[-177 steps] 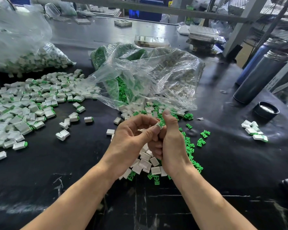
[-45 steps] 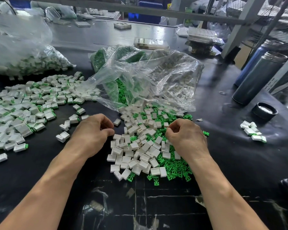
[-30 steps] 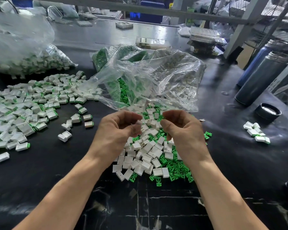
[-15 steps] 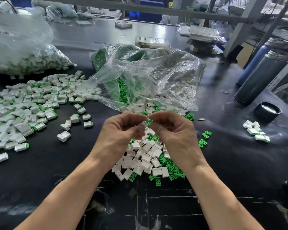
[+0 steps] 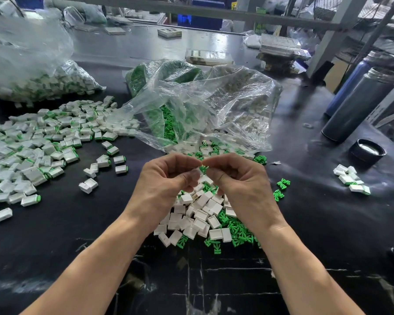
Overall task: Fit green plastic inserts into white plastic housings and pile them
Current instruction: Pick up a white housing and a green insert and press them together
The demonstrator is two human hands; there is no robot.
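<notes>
Two hands meet above the loose parts: my left hand (image 5: 168, 178) and right hand (image 5: 234, 178) are both curled, fingertips nearly touching, a green insert (image 5: 203, 168) showing between them. I cannot see a housing in the left fingers, though they look pinched on something small. These pieces should be light, stiff and a bit slick, so I'd pinch each by its flat sides and push straight. Below lies the heap of white housings (image 5: 200, 214) mixed with green inserts (image 5: 239, 235). Farther left, the finished pile (image 5: 39, 142) spreads over the black table (image 5: 305, 223); clear bags (image 5: 203, 105) sit behind.
</notes>
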